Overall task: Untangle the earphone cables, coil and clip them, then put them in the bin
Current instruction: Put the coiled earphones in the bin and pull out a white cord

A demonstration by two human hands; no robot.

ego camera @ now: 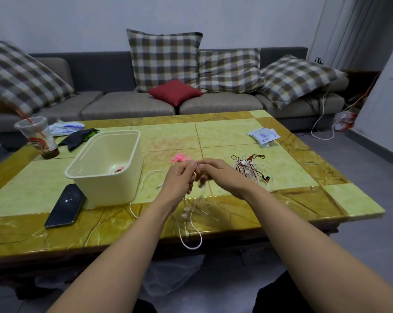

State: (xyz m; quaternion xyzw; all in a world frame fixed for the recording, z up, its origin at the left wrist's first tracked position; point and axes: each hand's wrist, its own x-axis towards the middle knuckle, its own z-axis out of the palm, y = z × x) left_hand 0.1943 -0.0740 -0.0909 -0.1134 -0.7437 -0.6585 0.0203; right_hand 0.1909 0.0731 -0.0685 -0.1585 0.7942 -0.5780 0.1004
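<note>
White cable (191, 248) hangs straight down — left hand (179, 180) and right hand (222, 175) both pinch its top. Bin (109, 190) sits left.

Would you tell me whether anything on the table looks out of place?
Yes: white and brown earphone cables lie tangled beside the right hand, and the white cable it pinches with the left hand droops over the table's front edge.
</note>
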